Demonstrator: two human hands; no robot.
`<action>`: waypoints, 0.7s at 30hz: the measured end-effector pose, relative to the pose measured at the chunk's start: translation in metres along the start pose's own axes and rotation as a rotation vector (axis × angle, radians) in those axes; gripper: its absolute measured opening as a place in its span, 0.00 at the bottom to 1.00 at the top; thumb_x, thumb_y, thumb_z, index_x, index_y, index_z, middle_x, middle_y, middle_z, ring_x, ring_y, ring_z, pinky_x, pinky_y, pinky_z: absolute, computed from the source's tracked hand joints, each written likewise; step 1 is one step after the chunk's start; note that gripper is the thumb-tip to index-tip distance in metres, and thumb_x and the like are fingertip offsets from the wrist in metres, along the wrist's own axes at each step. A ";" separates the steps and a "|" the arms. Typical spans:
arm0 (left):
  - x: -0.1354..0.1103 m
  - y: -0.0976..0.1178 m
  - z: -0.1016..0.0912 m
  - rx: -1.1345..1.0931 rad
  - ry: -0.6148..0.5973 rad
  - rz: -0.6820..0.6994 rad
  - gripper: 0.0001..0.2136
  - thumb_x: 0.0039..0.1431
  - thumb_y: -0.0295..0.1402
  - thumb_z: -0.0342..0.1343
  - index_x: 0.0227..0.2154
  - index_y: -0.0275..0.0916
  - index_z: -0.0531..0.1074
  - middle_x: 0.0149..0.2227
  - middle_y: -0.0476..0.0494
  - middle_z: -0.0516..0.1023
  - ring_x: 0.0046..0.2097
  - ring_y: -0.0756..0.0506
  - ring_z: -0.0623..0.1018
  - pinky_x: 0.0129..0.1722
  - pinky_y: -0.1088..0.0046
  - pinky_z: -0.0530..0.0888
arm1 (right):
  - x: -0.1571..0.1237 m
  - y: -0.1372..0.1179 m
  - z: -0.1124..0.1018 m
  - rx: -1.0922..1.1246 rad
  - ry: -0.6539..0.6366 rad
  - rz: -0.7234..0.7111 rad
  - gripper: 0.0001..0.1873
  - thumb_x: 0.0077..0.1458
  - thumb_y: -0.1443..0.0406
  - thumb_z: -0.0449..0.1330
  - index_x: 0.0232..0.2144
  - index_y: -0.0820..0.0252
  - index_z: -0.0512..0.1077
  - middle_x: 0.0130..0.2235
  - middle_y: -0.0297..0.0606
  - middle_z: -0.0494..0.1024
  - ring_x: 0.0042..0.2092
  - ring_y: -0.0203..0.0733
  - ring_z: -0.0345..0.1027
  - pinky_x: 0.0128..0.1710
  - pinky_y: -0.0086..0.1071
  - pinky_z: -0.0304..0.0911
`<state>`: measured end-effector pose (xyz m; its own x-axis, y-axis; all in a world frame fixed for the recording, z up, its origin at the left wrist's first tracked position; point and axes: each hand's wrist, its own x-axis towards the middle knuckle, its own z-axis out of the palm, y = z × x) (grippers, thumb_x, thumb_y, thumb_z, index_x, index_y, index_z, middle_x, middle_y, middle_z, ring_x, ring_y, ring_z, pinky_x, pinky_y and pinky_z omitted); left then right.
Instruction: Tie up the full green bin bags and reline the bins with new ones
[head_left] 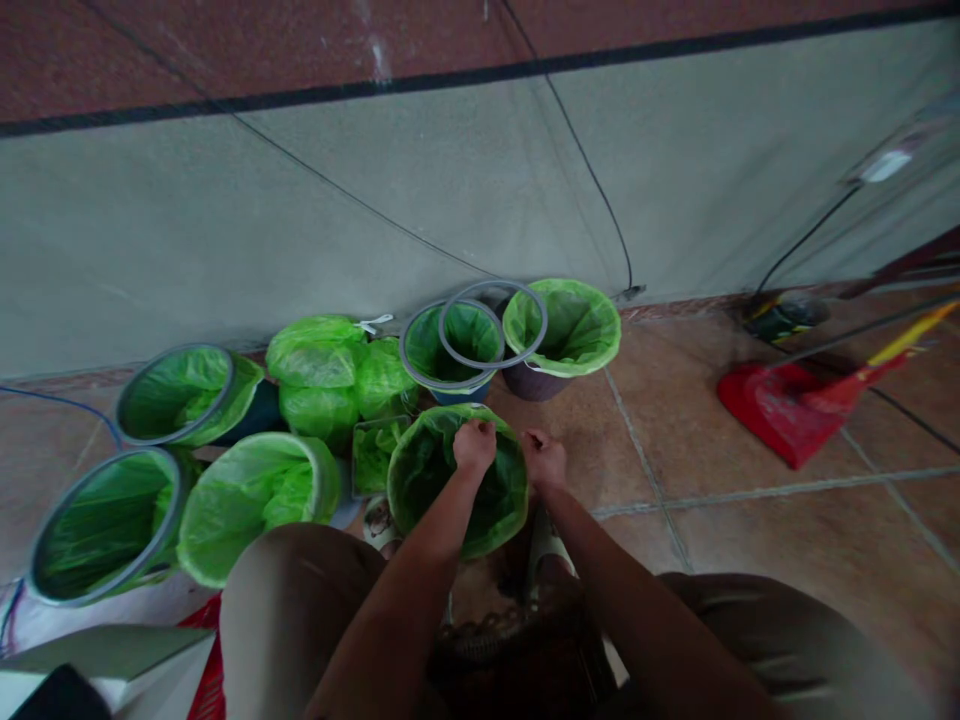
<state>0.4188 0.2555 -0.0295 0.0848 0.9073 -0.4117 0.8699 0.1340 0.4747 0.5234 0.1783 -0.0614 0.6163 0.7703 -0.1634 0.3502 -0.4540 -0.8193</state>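
Note:
Between my feet stands a bin lined with a thin green bin bag (420, 450), its edge folded out over the rim. My left hand (475, 446) is closed just inside the far right part of the rim, with its fingers pinched on the bag. At the outer right side of the rim my right hand (544, 458) is closed too, gripping the bag's edge. The fingertips of both hands are partly hidden. Just beyond my hands, a loose grey ring (493, 362) rests across two lined bins, a blue one (450, 385) and a dark one (574, 330).
On the left stand several bins with green liners, among them a grey-rimmed bin (105, 590) and a pale-edged bin (202, 570). Filled green bags (315, 370) lie by the wall (360, 200). A red dustpan (787, 410) sits on the tiles at the right, near black cables.

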 end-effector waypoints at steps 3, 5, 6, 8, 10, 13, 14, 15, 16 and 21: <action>0.011 -0.004 -0.002 0.033 0.016 0.012 0.14 0.63 0.35 0.47 0.37 0.38 0.78 0.41 0.38 0.81 0.44 0.43 0.79 0.42 0.73 0.71 | -0.006 0.006 0.010 -0.005 -0.071 -0.018 0.17 0.57 0.59 0.53 0.40 0.63 0.77 0.38 0.43 0.81 0.37 0.42 0.74 0.39 0.31 0.65; 0.015 -0.006 -0.002 0.056 0.038 0.031 0.14 0.63 0.35 0.47 0.36 0.39 0.79 0.40 0.39 0.82 0.44 0.43 0.79 0.41 0.73 0.71 | -0.013 0.009 0.015 -0.108 -0.093 -0.008 0.18 0.57 0.61 0.55 0.45 0.64 0.75 0.40 0.45 0.81 0.39 0.43 0.74 0.41 0.31 0.65; 0.016 -0.006 -0.002 0.066 0.051 0.041 0.15 0.63 0.36 0.47 0.36 0.39 0.79 0.40 0.39 0.82 0.43 0.43 0.80 0.41 0.73 0.71 | -0.017 0.009 0.017 -0.187 -0.106 0.008 0.19 0.57 0.62 0.55 0.48 0.64 0.73 0.41 0.46 0.80 0.40 0.44 0.74 0.41 0.31 0.64; 0.017 -0.007 -0.002 0.076 0.075 0.053 0.15 0.64 0.37 0.47 0.37 0.40 0.79 0.40 0.39 0.82 0.43 0.44 0.80 0.41 0.73 0.70 | -0.022 0.009 0.020 -0.351 -0.145 0.057 0.20 0.57 0.63 0.55 0.51 0.64 0.71 0.41 0.49 0.80 0.42 0.46 0.74 0.42 0.32 0.64; 0.015 -0.008 -0.001 0.075 0.091 0.048 0.15 0.64 0.39 0.46 0.37 0.40 0.78 0.40 0.39 0.82 0.43 0.44 0.80 0.41 0.73 0.70 | -0.026 0.007 0.022 -0.466 -0.191 0.115 0.20 0.59 0.64 0.53 0.52 0.66 0.70 0.40 0.51 0.80 0.42 0.49 0.75 0.40 0.34 0.64; 0.012 -0.012 -0.001 0.045 0.088 0.039 0.16 0.64 0.40 0.46 0.38 0.39 0.78 0.39 0.39 0.82 0.42 0.44 0.80 0.41 0.73 0.70 | -0.029 0.007 0.022 -0.464 -0.205 0.121 0.22 0.58 0.61 0.54 0.53 0.66 0.68 0.42 0.51 0.79 0.42 0.49 0.75 0.40 0.35 0.64; 0.011 -0.014 -0.001 0.025 0.082 0.047 0.16 0.64 0.40 0.47 0.37 0.39 0.78 0.39 0.39 0.82 0.42 0.44 0.80 0.41 0.73 0.70 | -0.028 0.007 0.021 -0.420 -0.179 0.088 0.23 0.58 0.60 0.55 0.53 0.66 0.67 0.44 0.51 0.78 0.43 0.49 0.74 0.42 0.35 0.64; 0.010 -0.017 -0.001 0.002 0.075 0.059 0.15 0.64 0.40 0.47 0.37 0.38 0.78 0.38 0.40 0.82 0.41 0.45 0.80 0.40 0.73 0.70 | -0.026 0.007 0.019 -0.366 -0.140 0.047 0.25 0.58 0.58 0.55 0.54 0.67 0.66 0.46 0.51 0.78 0.45 0.49 0.73 0.43 0.35 0.64; 0.009 -0.019 -0.001 -0.021 0.071 0.071 0.15 0.64 0.39 0.48 0.36 0.38 0.78 0.38 0.40 0.82 0.41 0.45 0.80 0.40 0.74 0.70 | -0.023 0.006 0.018 -0.311 -0.096 0.003 0.26 0.58 0.56 0.54 0.54 0.67 0.65 0.48 0.51 0.77 0.46 0.48 0.72 0.45 0.35 0.64; 0.000 -0.033 -0.003 -0.112 0.117 0.005 0.11 0.62 0.32 0.50 0.38 0.37 0.77 0.39 0.40 0.81 0.42 0.45 0.79 0.42 0.74 0.71 | 0.008 -0.014 0.017 -0.312 -0.095 -0.180 0.22 0.64 0.60 0.46 0.54 0.66 0.66 0.53 0.49 0.74 0.54 0.46 0.67 0.53 0.36 0.60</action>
<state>0.3881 0.2526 -0.0431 0.0263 0.9476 -0.3183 0.8093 0.1667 0.5633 0.5114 0.1980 -0.0604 0.4622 0.8818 -0.0943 0.6541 -0.4108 -0.6352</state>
